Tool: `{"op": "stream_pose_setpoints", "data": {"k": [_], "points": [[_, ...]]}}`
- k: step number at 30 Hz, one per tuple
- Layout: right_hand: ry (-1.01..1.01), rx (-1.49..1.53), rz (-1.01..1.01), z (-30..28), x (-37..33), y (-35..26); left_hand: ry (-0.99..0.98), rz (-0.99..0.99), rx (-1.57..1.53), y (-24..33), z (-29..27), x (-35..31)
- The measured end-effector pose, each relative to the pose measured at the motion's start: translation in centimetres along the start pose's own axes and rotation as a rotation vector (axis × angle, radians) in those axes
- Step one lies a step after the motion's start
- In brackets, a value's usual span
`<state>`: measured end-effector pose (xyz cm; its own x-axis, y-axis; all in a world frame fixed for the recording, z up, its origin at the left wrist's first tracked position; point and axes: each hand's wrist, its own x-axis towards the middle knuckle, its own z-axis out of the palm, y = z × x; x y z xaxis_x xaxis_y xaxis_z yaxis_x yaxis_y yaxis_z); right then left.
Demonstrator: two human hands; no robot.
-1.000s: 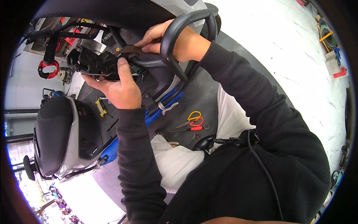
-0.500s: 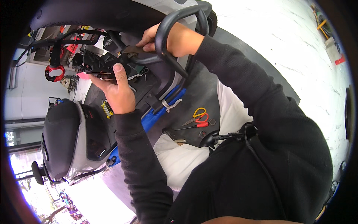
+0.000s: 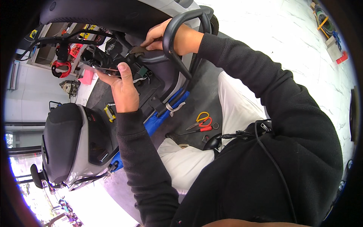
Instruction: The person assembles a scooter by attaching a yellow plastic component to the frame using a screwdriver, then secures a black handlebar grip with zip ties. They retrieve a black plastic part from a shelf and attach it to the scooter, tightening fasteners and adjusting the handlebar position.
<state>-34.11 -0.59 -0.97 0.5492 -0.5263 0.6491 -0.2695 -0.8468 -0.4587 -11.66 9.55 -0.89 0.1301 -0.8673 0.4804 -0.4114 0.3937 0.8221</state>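
Observation:
My left hand point(image 3: 126, 92) is closed on a thin flat thing with a silvery edge point(image 3: 109, 70), the thumb pointing up beside it; most of it hides behind the fingers and I cannot tell its kind. Reaching past a looped black bar point(image 3: 173, 32) on a grey scooter point(image 3: 100, 20), my right hand point(image 3: 183, 39) has its fingers closed at a small brown strip point(image 3: 138, 49). The strip lies at the end of a black tube point(image 3: 153, 59). Black crumpled parts and a dark green connector point(image 3: 143, 72) are near my left fingertips.
A dark seat point(image 3: 64, 140) with grey side panels is at left. On the dark mat between my knees lie scissors point(image 3: 200, 120), a red-handled screwdriver point(image 3: 204, 129) and a ring point(image 3: 215, 125). A blue-wrapped rail point(image 3: 155, 121) runs along the scooter. A yellow tool point(image 3: 110, 112) lies on the footboard.
The view has shifted slightly. My left hand has tilted a little, showing more of the flat thing's grey face. My right hand stays at the brown strip.

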Motion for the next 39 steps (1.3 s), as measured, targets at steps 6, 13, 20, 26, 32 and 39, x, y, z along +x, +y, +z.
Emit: {"op": "stream_pose_setpoints", "data": {"k": [6,13,20,26,32,39], "points": [[-0.013,-0.034,-0.002,0.1,0.4,0.0,0.015,-0.022,0.021,-0.4,-0.1,-0.1],[0.023,-0.117,-0.13,0.3,0.4,0.6,-0.046,-0.071,-0.117,0.4,-0.8,-0.5],[0.093,-0.07,-0.231,0.6,0.1,0.9,0.277,0.211,0.463,5.7,1.2,-4.1],[0.094,-0.047,-0.201,0.9,0.0,1.0,-0.121,0.073,0.593,5.2,3.5,-2.8],[0.093,-0.036,-0.147,1.0,-0.3,1.0,-0.136,0.027,0.647,4.1,3.4,-2.4],[0.113,0.042,0.103,1.1,-1.5,0.0,-0.12,0.038,0.558,3.8,3.3,-2.3]]}}
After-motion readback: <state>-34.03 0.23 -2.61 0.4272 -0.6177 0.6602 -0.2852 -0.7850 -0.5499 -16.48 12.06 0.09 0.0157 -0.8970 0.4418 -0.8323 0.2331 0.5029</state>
